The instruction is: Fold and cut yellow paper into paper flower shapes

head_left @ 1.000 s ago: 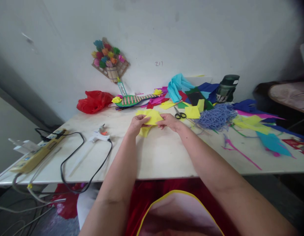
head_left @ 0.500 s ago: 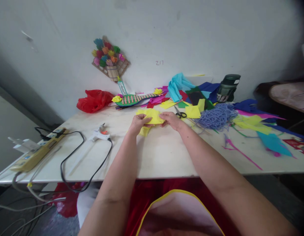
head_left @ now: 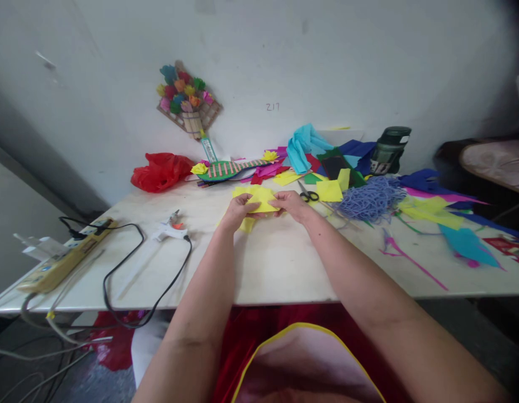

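Hands closer together now, left hand [head_left: 238, 209] and right hand [head_left: 293, 204] pinching yellow paper [head_left: 260, 198].

A bright yellow paper sheet [head_left: 260, 198] sits beside black-handled scissors [head_left: 308, 195]. Right of the scissors, a lavender-blue yarn tangle [head_left: 371, 200]. Left of them, a white glue gun [head_left: 167, 230] with orange trigger, and a crumpled red plastic bag [head_left: 161, 172].

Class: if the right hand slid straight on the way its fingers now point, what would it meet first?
Probably the left hand: the right hand points leftward across the yellow paper both hands pinch.
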Motion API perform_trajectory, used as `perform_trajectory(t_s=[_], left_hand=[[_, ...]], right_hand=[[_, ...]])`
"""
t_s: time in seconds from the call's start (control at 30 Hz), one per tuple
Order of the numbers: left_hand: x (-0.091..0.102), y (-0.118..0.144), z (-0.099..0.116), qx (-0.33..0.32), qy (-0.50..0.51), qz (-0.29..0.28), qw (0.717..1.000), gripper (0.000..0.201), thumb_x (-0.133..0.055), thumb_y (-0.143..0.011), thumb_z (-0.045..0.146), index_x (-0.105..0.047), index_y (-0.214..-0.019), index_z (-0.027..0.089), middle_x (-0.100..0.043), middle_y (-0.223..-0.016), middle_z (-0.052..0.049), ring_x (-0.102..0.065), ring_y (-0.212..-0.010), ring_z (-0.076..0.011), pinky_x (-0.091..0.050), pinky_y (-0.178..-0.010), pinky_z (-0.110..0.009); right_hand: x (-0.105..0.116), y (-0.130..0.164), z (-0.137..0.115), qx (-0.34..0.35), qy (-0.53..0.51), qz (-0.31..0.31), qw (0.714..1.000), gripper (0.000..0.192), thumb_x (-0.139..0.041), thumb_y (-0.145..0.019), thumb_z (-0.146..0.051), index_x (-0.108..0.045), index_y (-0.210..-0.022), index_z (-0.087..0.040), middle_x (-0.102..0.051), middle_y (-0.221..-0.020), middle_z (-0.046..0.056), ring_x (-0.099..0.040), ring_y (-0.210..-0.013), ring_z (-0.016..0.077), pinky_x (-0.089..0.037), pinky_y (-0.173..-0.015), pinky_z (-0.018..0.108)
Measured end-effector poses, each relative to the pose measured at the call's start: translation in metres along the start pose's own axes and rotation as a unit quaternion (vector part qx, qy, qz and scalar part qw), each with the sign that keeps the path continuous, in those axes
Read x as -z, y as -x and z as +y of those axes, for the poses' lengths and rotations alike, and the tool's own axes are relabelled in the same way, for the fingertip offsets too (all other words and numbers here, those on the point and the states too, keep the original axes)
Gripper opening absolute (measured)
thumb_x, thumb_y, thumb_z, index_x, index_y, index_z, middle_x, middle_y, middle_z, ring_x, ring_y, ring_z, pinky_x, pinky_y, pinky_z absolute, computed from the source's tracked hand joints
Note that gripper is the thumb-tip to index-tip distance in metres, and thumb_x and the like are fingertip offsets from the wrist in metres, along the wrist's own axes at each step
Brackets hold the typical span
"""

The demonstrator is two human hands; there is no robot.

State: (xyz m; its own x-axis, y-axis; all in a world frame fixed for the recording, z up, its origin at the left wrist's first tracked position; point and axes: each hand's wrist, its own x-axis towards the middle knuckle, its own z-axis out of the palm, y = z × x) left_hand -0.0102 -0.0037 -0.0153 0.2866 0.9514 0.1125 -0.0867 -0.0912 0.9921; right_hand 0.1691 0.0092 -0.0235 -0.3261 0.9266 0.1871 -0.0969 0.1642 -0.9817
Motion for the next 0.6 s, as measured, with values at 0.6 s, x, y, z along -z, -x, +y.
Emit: perform_trajectory(t_s=[0.6], left_hand=[[0.0013,-0.0006,-0.0035,-0.011,0.056,-0.022,0.998,0.037,-0.068,-0.058,0.026,-0.05,-0.088,0.016,-0.063,-0.069,-0.002,-0.062,-0.054,-0.0152,-0.048,-0.046,-0.021]], right_hand=[[-0.0058,0.0002,-0.0014,0.004,-0.052,0.036,0.998,0.026,-0.071,-0.05,-0.021,-0.067,-0.075,-0.014,-0.064,-0.065,0.0,-0.05,-0.041,0.0073,-0.044,-0.039,0.021]])
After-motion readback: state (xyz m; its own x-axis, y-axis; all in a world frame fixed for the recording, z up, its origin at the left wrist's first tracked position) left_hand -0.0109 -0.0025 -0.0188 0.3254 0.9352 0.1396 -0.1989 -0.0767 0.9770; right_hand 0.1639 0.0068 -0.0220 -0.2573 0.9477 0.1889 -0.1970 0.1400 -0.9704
